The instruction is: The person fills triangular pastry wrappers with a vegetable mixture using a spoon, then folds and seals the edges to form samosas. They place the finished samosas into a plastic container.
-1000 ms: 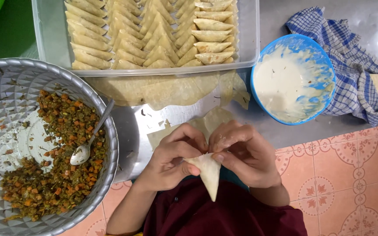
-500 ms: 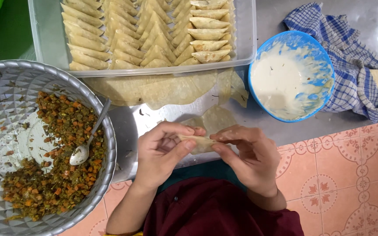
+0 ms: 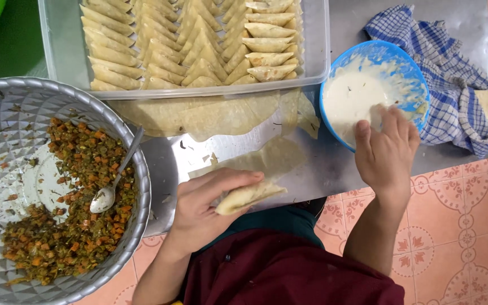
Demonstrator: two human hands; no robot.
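The left hand [image 3: 207,206] holds a folded pastry [image 3: 249,196] over the near edge of the steel tray [image 3: 334,164], thumb on top and fingers curled under it. It looks light, soft and floppy, thin dough likely to tear or spring open, so the pinch along the fold near its open end seems the right place; squeezing its belly would probably push things out.

The right hand [image 3: 387,151] reaches into the blue bowl [image 3: 419,73], fingertips down in the white paste [image 3: 351,99], holding nothing that I can see. The paste looks wet and sticky.

Whether the pastry is already filled I can't say; its open side faces away. The right fingertips are hidden in the paste. The grey bowl [image 3: 136,169] of filling [image 3: 80,169] with its spoon [image 3: 111,186] is cut off at the left, and the box [image 3: 63,51] of finished pastries at the top.
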